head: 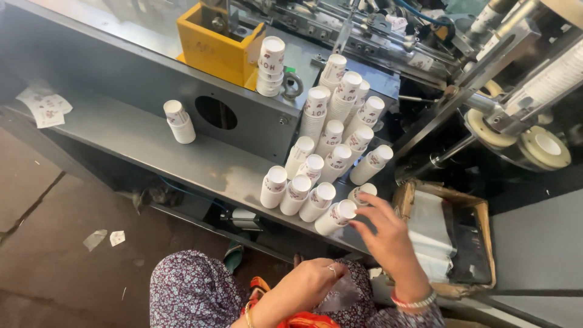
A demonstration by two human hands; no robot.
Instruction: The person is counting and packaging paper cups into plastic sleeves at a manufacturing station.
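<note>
Far left, on the grey metal shelf (139, 136): loose printed paper cup blanks (45, 109), lying flat.

Further along the shelf: a short stack of white printed paper cups (180, 121), upside down, standing alone, well apart from the rest.

Above, on the machine top: a yellow metal box guard (215, 42); just beside it a second inverted cup stack (271, 65).

Centre, lower: left hand (316, 276), low by the lap, fingers curled together. Whether it grips anything I cannot tell.

Centre to right: a crowd of inverted cup stacks (331, 158), leaning, touching one another, running from the shelf edge up toward the machine.

Nearest the shelf edge: a tilted white paper cup stack (335, 217). Right hand (382, 234), fingers spread apart, fingertips touching this stack's base end, not clamped on it. Handling, by judgement: very light, thin-walled, easily crushed or toppled; nested cups may slide apart. Best taken round the side of the stack with a loose encircling grip.

Right: an open brown cardboard box (480, 215) with a pale plastic liner, beside the shelf end.

Far right: a round cream-coloured machine disc (546, 146).
</note>
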